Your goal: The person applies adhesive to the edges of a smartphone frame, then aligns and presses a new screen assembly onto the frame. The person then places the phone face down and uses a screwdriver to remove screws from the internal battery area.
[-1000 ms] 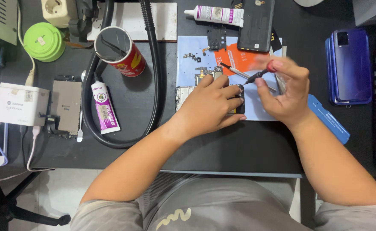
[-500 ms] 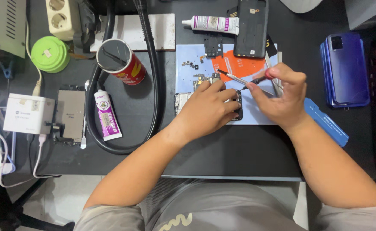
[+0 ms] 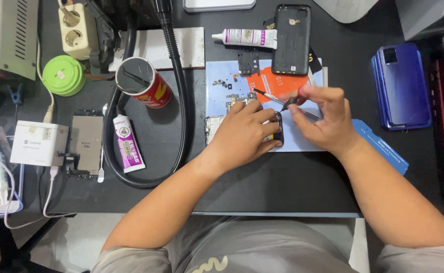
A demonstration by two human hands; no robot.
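1. Two hands meet over the opened phone on the blue mat at bench centre; the left hand lies clamped over it.
2. The right hand pinches a small screwdriver; its tip points left and down toward the phone's right end, just beside the left fingertips.
3. The phone's long axis appears to run left-right; the right hand is nearer that end.

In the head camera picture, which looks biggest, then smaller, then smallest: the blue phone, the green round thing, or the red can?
1. Blue phone, clearly largest.
2. Red can and green round thing look about alike, so no ranking between them.
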